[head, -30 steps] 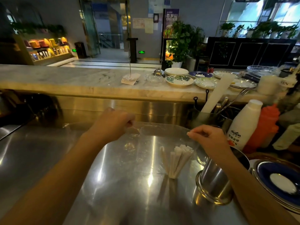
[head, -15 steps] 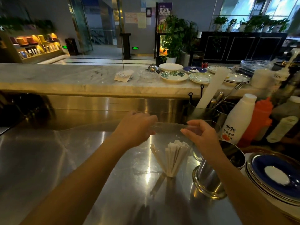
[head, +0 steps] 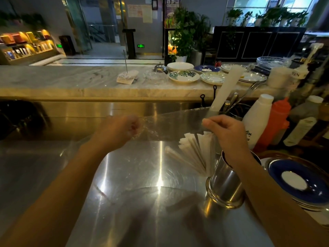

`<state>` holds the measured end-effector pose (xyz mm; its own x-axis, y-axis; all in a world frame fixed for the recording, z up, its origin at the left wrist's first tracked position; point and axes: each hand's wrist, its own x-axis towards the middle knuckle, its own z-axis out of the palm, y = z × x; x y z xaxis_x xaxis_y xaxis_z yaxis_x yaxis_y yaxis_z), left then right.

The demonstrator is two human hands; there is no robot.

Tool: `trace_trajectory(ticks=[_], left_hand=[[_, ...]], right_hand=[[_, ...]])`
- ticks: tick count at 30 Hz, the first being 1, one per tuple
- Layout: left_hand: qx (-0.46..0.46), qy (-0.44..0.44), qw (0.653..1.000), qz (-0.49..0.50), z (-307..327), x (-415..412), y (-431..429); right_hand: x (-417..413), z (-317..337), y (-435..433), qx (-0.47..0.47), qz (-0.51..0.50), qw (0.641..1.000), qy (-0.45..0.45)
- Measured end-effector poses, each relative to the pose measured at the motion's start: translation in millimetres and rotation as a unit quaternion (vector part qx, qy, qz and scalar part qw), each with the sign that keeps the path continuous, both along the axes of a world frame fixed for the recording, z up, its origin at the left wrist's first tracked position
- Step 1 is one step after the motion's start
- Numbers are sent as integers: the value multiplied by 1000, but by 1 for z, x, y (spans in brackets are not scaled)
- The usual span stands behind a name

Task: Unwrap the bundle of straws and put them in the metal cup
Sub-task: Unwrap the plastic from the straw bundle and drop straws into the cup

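Observation:
A fanned bundle of paper-wrapped straws (head: 195, 154) stands on its lower ends on the steel counter, leaning against the metal cup (head: 226, 184). A clear plastic wrap (head: 170, 123) is stretched above the straws. My left hand (head: 118, 130) pinches the wrap's left end and my right hand (head: 228, 132) pinches its right end, just above the cup's mouth. My right wrist hides part of the cup's rim.
The steel counter (head: 133, 175) spreads in front of me. A stack of blue-rimmed plates (head: 300, 182) sits right of the cup. Behind it stand a white bottle (head: 256, 118), an orange squeeze bottle (head: 276, 122) and a utensil holder (head: 229, 104). Plates line the marble ledge (head: 71, 81).
Both hands have lifted and pulled apart, stretching the plastic wrap open. The straws have fanned out wider and now lean against the metal cup.

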<state>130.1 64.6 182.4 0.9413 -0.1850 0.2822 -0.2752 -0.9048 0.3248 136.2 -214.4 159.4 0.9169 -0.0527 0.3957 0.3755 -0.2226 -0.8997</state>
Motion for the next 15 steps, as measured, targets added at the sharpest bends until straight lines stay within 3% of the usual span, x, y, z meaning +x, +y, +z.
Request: trace_trajectory(ticks=[4, 6, 9, 13, 15], left_hand=[[-23, 64, 997, 19, -3, 1, 9], [-25, 28, 999, 31, 0, -4, 14], [6, -97, 995, 39, 5, -10, 18], [55, -48, 996, 45, 4, -12, 20], [24, -85, 995, 56, 1, -12, 19]], right_hand=[[3, -3, 2, -26, 24, 999, 22], [2, -9, -2, -27, -11, 999, 22], [3, -9, -7, -26, -45, 999, 0], [4, -5, -7, -71, 13, 997, 29], [4, -4, -5, -49, -14, 999, 18]])
